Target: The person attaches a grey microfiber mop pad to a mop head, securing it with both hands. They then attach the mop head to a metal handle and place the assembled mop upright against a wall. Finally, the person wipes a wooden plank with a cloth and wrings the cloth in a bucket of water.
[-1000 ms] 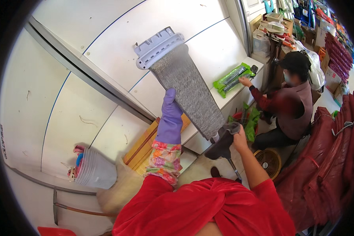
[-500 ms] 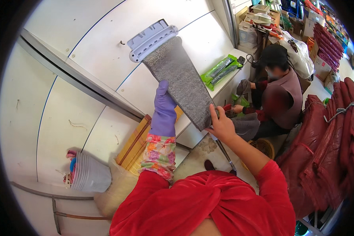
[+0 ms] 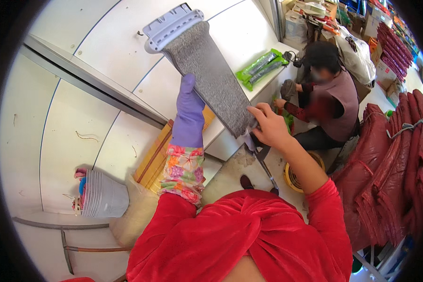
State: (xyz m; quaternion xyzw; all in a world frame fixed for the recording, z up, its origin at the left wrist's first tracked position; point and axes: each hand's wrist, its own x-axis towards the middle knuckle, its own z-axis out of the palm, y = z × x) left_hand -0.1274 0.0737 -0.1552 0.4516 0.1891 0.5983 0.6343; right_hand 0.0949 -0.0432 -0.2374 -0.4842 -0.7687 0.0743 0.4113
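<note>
A flat mop (image 3: 211, 70) with a long grey cloth pad slants across the middle of the view. At its upper end sits a pale lavender plastic end piece (image 3: 174, 29) with holes. My left hand (image 3: 189, 110), in a purple rubber glove with a flowered cuff, grips the pad's left edge from beneath, its thumb upright along the side. The bare fingers of my right hand (image 3: 271, 126) close on the pad's lower right corner. Below that corner a metal pole (image 3: 267, 170) runs down toward the floor; how it joins the pad is partly hidden.
A co-worker (image 3: 333, 89) sits low at the right, handling grey cloth. Green packages (image 3: 263, 68) lie on a white ledge. Stacked grey buckets (image 3: 103, 193) and a yellow carton (image 3: 155, 157) are at left, dark red bundles (image 3: 385, 178) at right, and a yellow basket (image 3: 291, 177) on the floor.
The mop has shifted slightly up and left in view, and my left hand with it. My right hand has risen a little on the lower corner. The co-worker's hands have moved.
</note>
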